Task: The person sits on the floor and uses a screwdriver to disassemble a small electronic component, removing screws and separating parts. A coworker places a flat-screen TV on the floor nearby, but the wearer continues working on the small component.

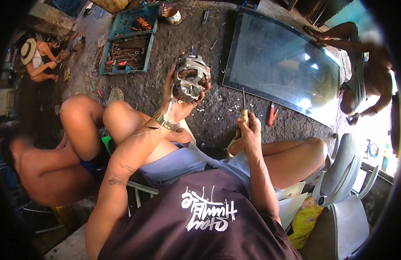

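Observation:
Raised in front of me, my left hand [178, 106] grips a silver cast-metal motor part [191, 74] with open cavities and rusty-brown insides. A metal watch [165, 121] is on that wrist. Lower and to the right, my right hand [249, 130] is closed on the pale yellowish handle of a screwdriver [244, 113], its thin shaft pointing away from me, toward a large glass panel [278, 60] lying on the floor. A red-handled tool [270, 115] lies beside the panel's near edge.
A blue plastic case [103, 58] of wrenches and a cup [173, 16] sit on the dirty floor [213, 117]. A person in a hat [33, 58] crouches far left, another person [53, 173] sits close left, a third [371, 69] at right. A grey chair [341, 169] stands right.

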`<act>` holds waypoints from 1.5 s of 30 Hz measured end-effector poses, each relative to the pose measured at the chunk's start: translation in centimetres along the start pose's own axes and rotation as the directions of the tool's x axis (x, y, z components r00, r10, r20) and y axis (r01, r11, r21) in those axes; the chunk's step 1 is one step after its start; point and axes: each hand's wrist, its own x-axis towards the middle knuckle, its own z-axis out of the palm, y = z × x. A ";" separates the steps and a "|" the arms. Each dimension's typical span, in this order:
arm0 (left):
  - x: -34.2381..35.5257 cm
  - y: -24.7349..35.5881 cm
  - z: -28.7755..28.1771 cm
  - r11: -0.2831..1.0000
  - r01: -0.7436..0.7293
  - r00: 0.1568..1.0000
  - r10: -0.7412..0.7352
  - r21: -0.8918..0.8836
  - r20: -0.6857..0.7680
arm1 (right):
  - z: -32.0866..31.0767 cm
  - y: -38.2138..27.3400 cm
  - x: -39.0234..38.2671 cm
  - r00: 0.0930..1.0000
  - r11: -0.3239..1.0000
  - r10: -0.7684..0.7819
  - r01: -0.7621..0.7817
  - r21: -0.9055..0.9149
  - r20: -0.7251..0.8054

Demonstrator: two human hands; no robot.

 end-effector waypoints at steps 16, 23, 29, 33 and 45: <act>0.3 -2.0 3.0 0.978 -0.168 0.983 0.157 0.120 0.096 | 5.6 -2.7 -4.4 0.994 0.993 0.047 -0.057 0.100 0.100; 1.6 -2.0 3.5 0.969 -0.132 0.990 0.119 0.208 0.070 | 11.0 -6.6 -1.6 0.971 0.970 -0.198 0.174 0.171 0.131; 0.7 -1.7 4.3 0.997 -0.027 0.951 0.048 -0.072 0.307 | 11.5 -7.9 -2.5 0.945 0.965 -0.260 0.244 0.101 0.198; 0.1 -1.1 4.2 0.992 -0.056 0.910 0.002 0.117 0.414 | 11.5 -8.0 -2.8 0.910 0.932 -0.355 0.363 0.002 0.216; -0.2 -1.2 5.1 0.997 -0.055 0.924 0.073 -0.059 0.376 | 12.6 -7.6 -2.6 0.951 0.956 -0.232 0.184 0.230 0.206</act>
